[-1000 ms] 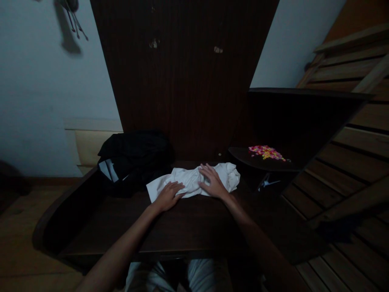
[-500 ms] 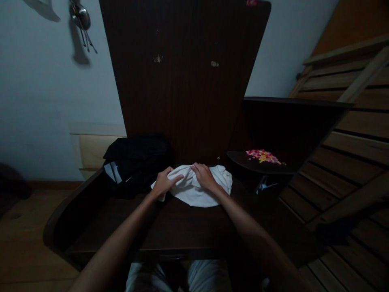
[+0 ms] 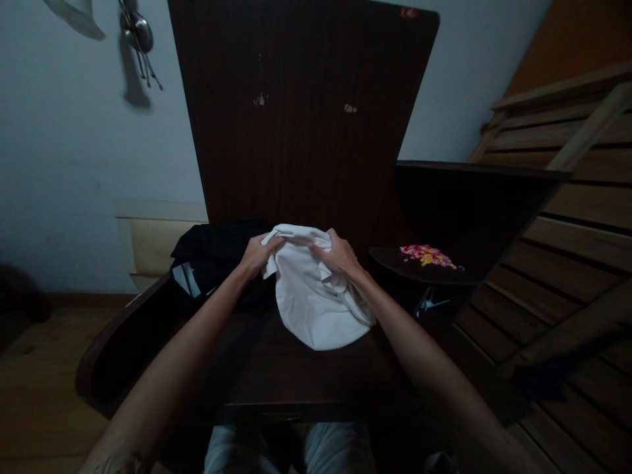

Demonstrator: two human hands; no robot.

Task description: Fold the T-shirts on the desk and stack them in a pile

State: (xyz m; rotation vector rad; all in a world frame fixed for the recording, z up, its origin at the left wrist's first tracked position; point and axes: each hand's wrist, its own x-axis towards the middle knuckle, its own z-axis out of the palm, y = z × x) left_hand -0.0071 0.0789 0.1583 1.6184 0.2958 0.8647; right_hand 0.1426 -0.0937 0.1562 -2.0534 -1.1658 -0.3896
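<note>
A white cloth garment [image 3: 320, 306] hangs between my two hands, its upper edge lifted and its rounded lower part spread over the dark wooden desk [image 3: 276, 378]. My left hand [image 3: 257, 255] is closed on the upper left edge, thumb on top. At the upper right, my right hand [image 3: 340, 253] grips bunched fabric, with the thumb pointing inward. The fingers behind the cloth are partly hidden. Just left of my left hand lies a heap of black clothing [image 3: 217, 247] with a pale grey patch [image 3: 186, 280] showing.
A tall dark panel [image 3: 306, 131] rises behind the desk. On the right, a small shelf [image 3: 390, 258] bears a pile of pink and yellow bits [image 3: 427, 255]. Wooden slats [image 3: 582, 243] lean at the far right. The desk's raised curved side [image 3: 99, 362] borders the left.
Both hands have raised the white garment's upper edge up and away from me, moving slightly apart. The cloth, bunched low before, now hangs more open and reaches a little nearer to me.
</note>
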